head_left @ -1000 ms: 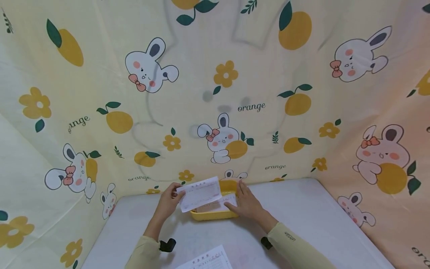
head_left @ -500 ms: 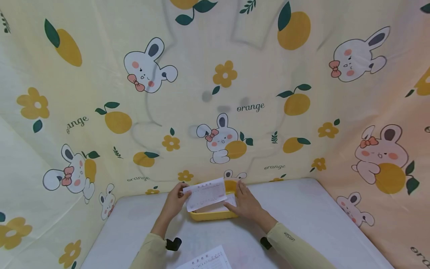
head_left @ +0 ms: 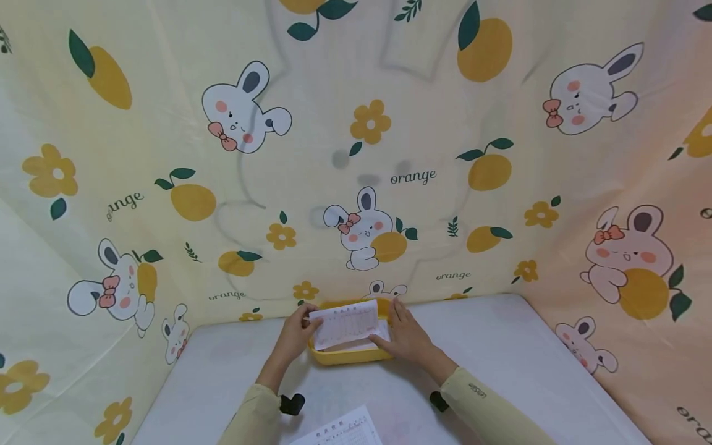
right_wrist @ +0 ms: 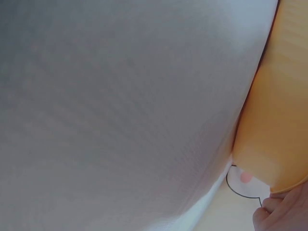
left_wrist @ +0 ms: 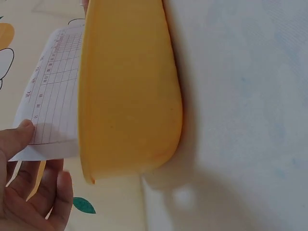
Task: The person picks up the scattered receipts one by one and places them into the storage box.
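Note:
My left hand [head_left: 296, 332] pinches the left edge of a printed paper form [head_left: 343, 324] between thumb and fingers. In the left wrist view the form [left_wrist: 54, 91], with its ruled table, stands tilted against the rim side of a yellow plastic bin [left_wrist: 130, 96]. The head view has the form over the opening of this bin [head_left: 350, 356], partly covering other paper [head_left: 384, 327] inside. My right hand [head_left: 410, 335] rests on the bin's right side, fingers mostly straight along the rim and thumb reaching inward. Only some fingers [right_wrist: 284, 211] of it show in the right wrist view.
Another printed form [head_left: 345, 429] lies on the white table [head_left: 484, 358] near its front, cut off by the frame. Behind and beside the table hangs a cloth [head_left: 311, 167] printed with rabbits and oranges. Black wrist devices [head_left: 292, 404] sit at both cuffs.
My left hand has carried the form rightward, from the bin's left side to over its opening, and slightly lower. My right hand stays at the bin's right side.

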Motion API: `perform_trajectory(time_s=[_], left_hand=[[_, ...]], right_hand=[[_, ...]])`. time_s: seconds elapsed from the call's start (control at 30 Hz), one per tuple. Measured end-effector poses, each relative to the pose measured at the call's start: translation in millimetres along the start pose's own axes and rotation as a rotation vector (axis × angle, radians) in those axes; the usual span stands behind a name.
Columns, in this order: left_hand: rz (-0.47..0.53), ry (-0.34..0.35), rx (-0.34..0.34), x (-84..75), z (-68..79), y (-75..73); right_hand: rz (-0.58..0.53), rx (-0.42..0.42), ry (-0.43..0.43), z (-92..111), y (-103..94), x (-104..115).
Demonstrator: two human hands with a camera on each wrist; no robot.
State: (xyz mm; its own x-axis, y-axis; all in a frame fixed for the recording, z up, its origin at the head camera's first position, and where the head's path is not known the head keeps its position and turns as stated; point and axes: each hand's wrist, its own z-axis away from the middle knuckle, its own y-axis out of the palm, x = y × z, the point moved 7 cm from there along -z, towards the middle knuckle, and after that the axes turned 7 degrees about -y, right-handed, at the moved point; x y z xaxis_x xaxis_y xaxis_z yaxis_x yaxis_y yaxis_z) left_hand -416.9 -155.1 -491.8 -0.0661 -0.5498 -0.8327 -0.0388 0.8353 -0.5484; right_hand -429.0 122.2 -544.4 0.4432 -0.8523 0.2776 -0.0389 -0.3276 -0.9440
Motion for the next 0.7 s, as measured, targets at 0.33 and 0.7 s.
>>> perform_trajectory(time_s=[0.33,0.7], left_hand=[[-0.042,0.026,0.012,4.2,0.5,7.3],[-0.078,0.027,0.030,6.1,-2.4,19.1]], right_hand=[[-0.029,0.001,0.013,0.7,0.5,0.5],[-0.030,0.012,0.006,2.5,-2.3,3.3]])
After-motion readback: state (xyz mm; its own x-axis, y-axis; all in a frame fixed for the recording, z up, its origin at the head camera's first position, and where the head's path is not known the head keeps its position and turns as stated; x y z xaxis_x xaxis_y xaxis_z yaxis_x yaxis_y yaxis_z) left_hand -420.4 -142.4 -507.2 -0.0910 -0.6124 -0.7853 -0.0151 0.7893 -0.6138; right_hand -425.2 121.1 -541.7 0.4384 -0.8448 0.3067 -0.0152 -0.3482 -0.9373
